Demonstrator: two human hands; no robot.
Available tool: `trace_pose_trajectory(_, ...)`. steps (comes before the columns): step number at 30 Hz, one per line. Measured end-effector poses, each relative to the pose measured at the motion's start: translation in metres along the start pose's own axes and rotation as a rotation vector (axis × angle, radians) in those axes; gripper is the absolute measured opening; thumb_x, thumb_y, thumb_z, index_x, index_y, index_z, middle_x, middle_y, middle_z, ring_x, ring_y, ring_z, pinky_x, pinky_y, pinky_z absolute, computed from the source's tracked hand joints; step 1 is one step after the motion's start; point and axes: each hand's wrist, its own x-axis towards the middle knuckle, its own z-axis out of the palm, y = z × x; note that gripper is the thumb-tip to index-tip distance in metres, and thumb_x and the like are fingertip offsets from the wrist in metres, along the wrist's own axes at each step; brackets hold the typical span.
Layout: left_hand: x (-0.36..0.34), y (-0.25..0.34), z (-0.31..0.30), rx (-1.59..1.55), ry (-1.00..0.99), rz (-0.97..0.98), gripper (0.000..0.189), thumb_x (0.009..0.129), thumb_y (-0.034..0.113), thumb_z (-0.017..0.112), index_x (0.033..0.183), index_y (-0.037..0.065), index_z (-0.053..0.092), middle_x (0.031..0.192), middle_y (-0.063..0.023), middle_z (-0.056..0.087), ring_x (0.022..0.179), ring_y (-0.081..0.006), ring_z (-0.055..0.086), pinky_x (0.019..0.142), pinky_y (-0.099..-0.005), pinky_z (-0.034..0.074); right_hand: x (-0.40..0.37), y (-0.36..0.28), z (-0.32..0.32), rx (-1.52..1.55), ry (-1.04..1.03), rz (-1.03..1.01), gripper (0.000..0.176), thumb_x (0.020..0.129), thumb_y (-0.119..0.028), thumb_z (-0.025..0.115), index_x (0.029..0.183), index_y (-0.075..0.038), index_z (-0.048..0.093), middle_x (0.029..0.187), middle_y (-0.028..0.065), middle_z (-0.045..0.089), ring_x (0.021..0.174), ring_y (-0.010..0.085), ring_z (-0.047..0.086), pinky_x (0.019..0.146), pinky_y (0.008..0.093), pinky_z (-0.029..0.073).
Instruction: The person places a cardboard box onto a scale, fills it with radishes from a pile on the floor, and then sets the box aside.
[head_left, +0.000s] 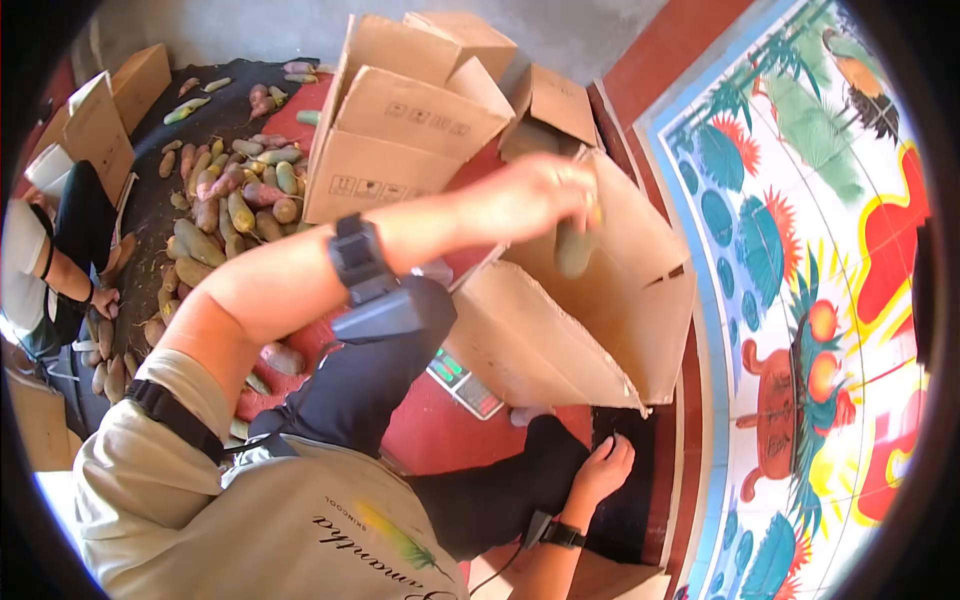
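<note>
Hovering over the cardboard box (640, 290), the left hand (535, 200) clasps a greenish tuber (574, 250); right hand (602, 467) lies slack on leg (495, 495).

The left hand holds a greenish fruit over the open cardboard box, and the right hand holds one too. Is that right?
No. The left hand does hold a greenish fruit over the open cardboard box, but the right hand is empty, as the head view shows.

Looks like an informal produce packing spot on a building's floor. Shows in the oblong fruit (225, 200) heaped on a dark sheet (150, 215) at far left, open cardboard boxes (400, 130) in the middle, a small digital scale (465, 382) on the red floor (440, 440), another person (50, 260) seated by the heap. Bordered right by a bright painted mural (800, 250).
</note>
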Motion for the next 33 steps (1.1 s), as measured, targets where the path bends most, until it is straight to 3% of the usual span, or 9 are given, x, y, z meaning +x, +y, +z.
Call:
trace_pose_trajectory(2,0.001,-0.025,0.015,0.006,-0.051,-0.107,0.019,0.083,0.012,0.044,0.071,0.004,0.057,0.071,-0.0044,0.061,0.07,-0.012,0.055,0.066,-0.0279,0.045,-0.002,0.001,0.0,0.002,-0.011,0.016,0.018,0.084,-0.011,0.053,0.096,0.0,0.058,0.097,0.0153,0.058,0.091,0.0327,0.055,0.078,0.0409,0.043)
trace_pose_trajectory(3,-0.002,-0.023,0.02,0.123,-0.104,-0.226,0.019,0.084,0.015,0.044,0.074,0.003,0.056,0.072,-0.0084,0.06,0.07,-0.0159,0.056,0.066,-0.0309,0.045,-0.001,0.0,0.001,0.015,-0.008,0.002,0.018,0.084,-0.011,0.053,0.096,0.0,0.058,0.097,0.0153,0.058,0.091,0.0327,0.055,0.078,0.0409,0.043)
trace_pose_trajectory(5,-0.006,-0.045,0.03,0.293,-0.224,-0.186,0.022,0.084,0.017,0.043,0.079,0.002,0.057,0.083,-0.0176,0.06,0.078,-0.0309,0.057,0.073,-0.0388,0.045,0.0,-0.001,-0.001,-0.009,-0.007,-0.012,0.017,0.084,-0.01,0.052,0.093,0.002,0.058,0.094,0.0172,0.058,0.087,0.034,0.055,0.077,0.0413,0.044)
trace_pose_trajectory(8,-0.015,-0.049,0.033,0.455,-0.326,-0.293,0.022,0.083,0.016,0.043,0.083,0.003,0.06,0.088,-0.0178,0.061,0.084,-0.0336,0.058,0.076,-0.0406,0.045,0.0,0.001,0.001,-0.006,-0.01,-0.026,0.017,0.085,-0.011,0.051,0.093,0.002,0.059,0.093,0.0171,0.058,0.086,0.0341,0.055,0.075,0.0407,0.044)
trace_pose_trajectory(10,-0.022,-0.06,0.034,0.591,-0.347,-0.25,0.017,0.082,0.016,0.045,0.08,0.003,0.055,0.077,-0.0157,0.059,0.076,-0.0334,0.057,0.068,-0.0414,0.045,0.001,0.0,0.001,-0.009,-0.02,-0.026,0.018,0.085,-0.011,0.05,0.093,0.003,0.059,0.093,0.0175,0.058,0.085,0.0341,0.056,0.074,0.0405,0.045)
trace_pose_trajectory(22,-0.108,-0.031,-0.04,0.368,0.094,0.018,0.01,0.082,0.01,0.051,0.084,0.003,0.057,0.077,-0.0142,0.061,0.072,-0.0303,0.06,0.066,-0.0376,0.047,0.003,0.009,0.006,-0.001,-0.067,-0.046,0.018,0.085,-0.01,0.05,0.093,0.003,0.057,0.094,0.017,0.056,0.086,0.034,0.055,0.076,0.041,0.044)
trace_pose_trajectory(26,-0.197,-0.05,-0.092,0.407,0.16,-0.412,0.014,0.086,0.008,0.049,0.089,0.0,0.06,0.081,-0.0111,0.063,0.075,-0.0221,0.062,0.07,-0.0315,0.048,0.003,0.014,0.007,0.003,-0.086,-0.058,0.019,0.085,-0.01,0.05,0.095,0.004,0.056,0.094,0.0181,0.056,0.087,0.0349,0.054,0.076,0.0413,0.044)
trace_pose_trajectory(32,-0.388,-0.09,-0.125,0.611,0.339,-0.841,0.016,0.082,0.015,0.052,0.078,0.001,0.06,0.07,-0.0108,0.061,0.066,-0.025,0.06,0.062,-0.0334,0.047,0.006,0.016,0.01,-0.046,-0.093,-0.1,0.021,0.089,-0.013,0.047,0.094,0.005,0.056,0.091,0.0182,0.056,0.084,0.0343,0.055,0.073,0.0402,0.045)
trace_pose_trajectory(33,-0.418,-0.091,-0.126,0.729,0.247,-0.961,0.017,0.082,0.017,0.051,0.08,0.003,0.061,0.076,-0.0125,0.062,0.072,-0.0269,0.061,0.063,-0.0357,0.048,0.007,0.013,0.009,-0.041,-0.101,-0.11,0.021,0.089,-0.013,0.047,0.094,0.005,0.056,0.091,0.0182,0.056,0.084,0.0343,0.055,0.073,0.0402,0.045)
